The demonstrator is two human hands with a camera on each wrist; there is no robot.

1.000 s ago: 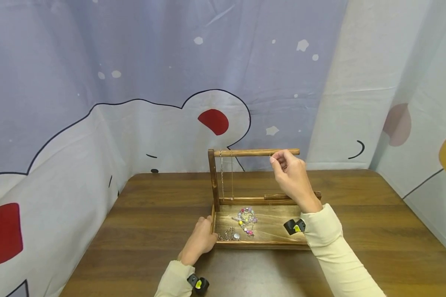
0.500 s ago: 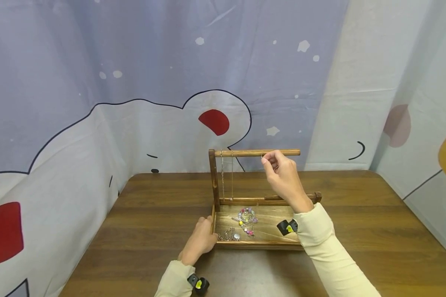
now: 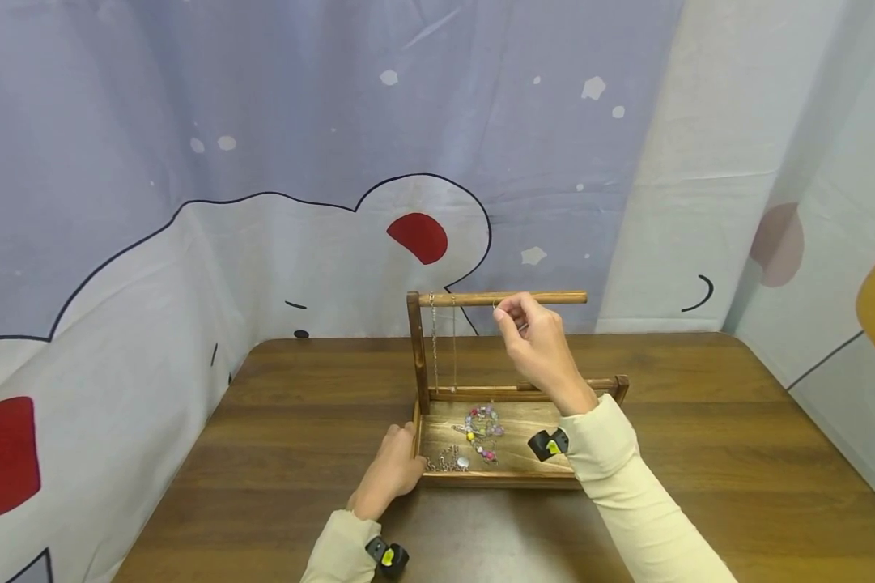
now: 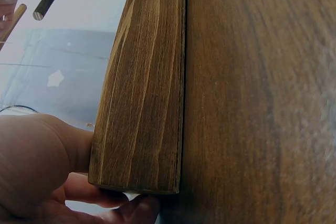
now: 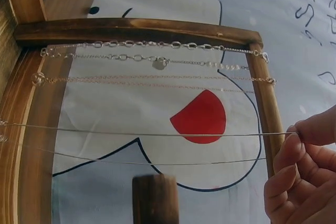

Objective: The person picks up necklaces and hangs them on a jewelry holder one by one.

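Observation:
My right hand (image 3: 539,332) pinches the top of a thin chain necklace (image 5: 157,134) at the upper bar (image 3: 473,300) of a wooden jewelry stand. In the right wrist view one strand crosses in front of the bar and the other runs behind it. A silver chain necklace (image 5: 189,45) and a fine rose-gold necklace (image 5: 157,78) hang nearer the upright post. My left hand (image 3: 389,465) grips the front left corner of the stand's tray (image 3: 495,481). The left wrist view has thumb and fingers around that tray wall (image 4: 142,87).
Inside the tray lie a colorful beaded bracelet (image 3: 469,436) and a heaped chain with a round pale pendant (image 3: 463,463). A lower bar (image 3: 481,393) runs along the tray's back. The stand sits on a brown wooden table (image 3: 299,421), with a printed curtain (image 3: 320,267) behind.
My right hand has slid leftward along the upper bar with the thin necklace, closer to the hanging necklaces. The left hand keeps its grip on the tray corner.

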